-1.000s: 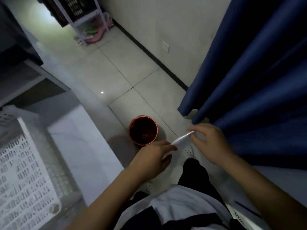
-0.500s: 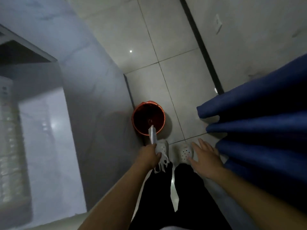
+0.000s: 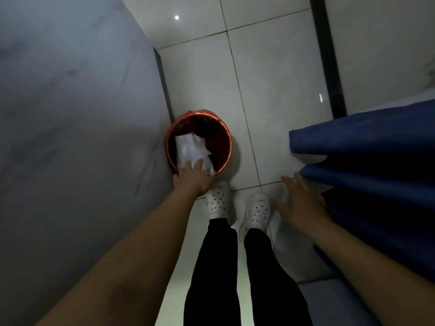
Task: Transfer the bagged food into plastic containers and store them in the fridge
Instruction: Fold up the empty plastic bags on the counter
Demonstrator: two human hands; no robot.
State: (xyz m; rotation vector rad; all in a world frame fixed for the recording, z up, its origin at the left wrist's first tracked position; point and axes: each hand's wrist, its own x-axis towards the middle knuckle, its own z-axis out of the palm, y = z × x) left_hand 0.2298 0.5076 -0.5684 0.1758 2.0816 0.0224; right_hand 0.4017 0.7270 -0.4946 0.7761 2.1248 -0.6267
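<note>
A crumpled clear plastic bag (image 3: pixel 191 147) lies spread inside a round red bin (image 3: pixel 222 137) on the tiled floor. My left hand (image 3: pixel 193 178) reaches over the bin's near rim and holds the bag's near end, thumb on top of it. My right hand (image 3: pixel 300 201) hovers open and empty to the right, fingers spread, just beside the blue curtain (image 3: pixel 367 147). No food containers or fridge are in sight.
A grey cabinet side (image 3: pixel 77 137) fills the left, with the bin right against its base. My white perforated shoes (image 3: pixel 217 200) stand just behind the bin. A wall with a dark skirting strip (image 3: pixel 326 55) runs along the right.
My left hand has carried the bag forward from above my shoes into the bin, where it now spreads out. My right hand let go of it a second ago and moved right.
</note>
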